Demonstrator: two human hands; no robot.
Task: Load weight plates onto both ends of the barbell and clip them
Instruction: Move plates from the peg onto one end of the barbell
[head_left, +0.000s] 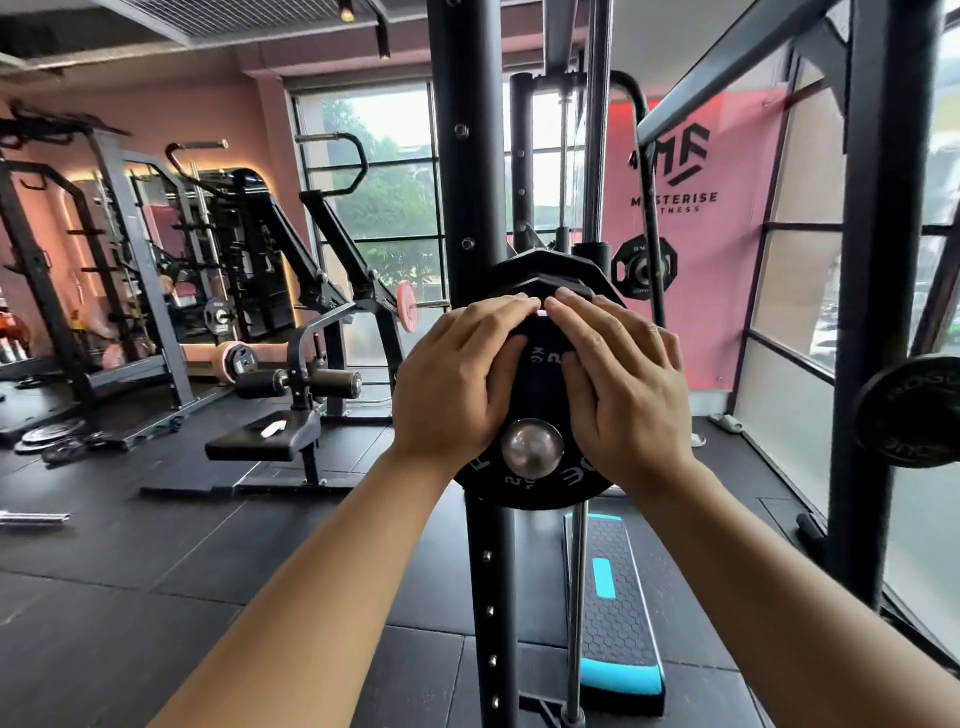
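Black plate (540, 374) on bar end (532, 448), frame centre, bigger plates (540, 270) behind at 12. L hand (457, 379) at 10 o'clock of bar end, R hand (623, 384) at 2. Both flat, fingers straight, pressing plate face, gripping nothing.

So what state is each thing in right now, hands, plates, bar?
barbell sleeve: end bare, no clip visible.
small black plate: on that sleeve.
bigger plates: loaded behind it.
left hand: flat, fingers straight, pressing that plate.
right hand: flat, pressing it too.
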